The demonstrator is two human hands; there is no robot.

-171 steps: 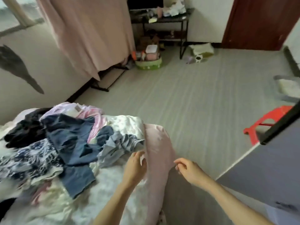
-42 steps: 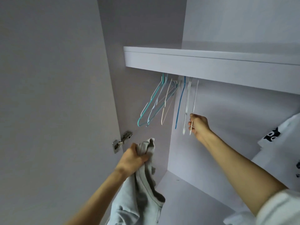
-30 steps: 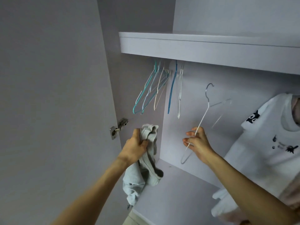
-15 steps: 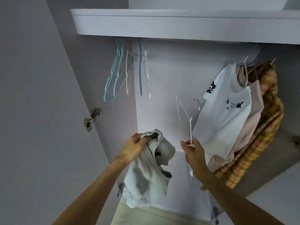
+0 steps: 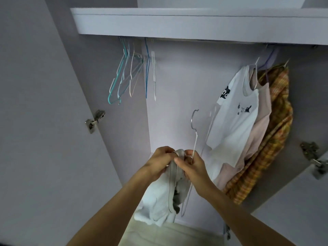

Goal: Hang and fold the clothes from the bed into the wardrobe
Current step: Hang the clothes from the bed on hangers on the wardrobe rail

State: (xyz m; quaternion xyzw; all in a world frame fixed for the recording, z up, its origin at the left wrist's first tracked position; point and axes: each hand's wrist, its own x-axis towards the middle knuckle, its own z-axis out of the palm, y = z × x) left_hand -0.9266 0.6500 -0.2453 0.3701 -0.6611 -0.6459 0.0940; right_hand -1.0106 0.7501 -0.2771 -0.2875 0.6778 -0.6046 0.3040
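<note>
I face the open wardrobe. My left hand grips the top of a pale grey garment, which hangs down crumpled below both hands. My right hand holds a white wire hanger by its arm and also pinches the garment's edge. The hanger's metal hook points up in front of the wardrobe's back wall. Both hands meet at the garment's top.
Several empty hangers, teal, blue and white, hang at the rail's left end. At the right hang a white printed T-shirt, a pink top and a yellow plaid garment. A shelf runs above. Door hinges flank the opening.
My right hand took a white hanger off the rail and brought it down. Now both hands have come together at the top of the grey garment.
</note>
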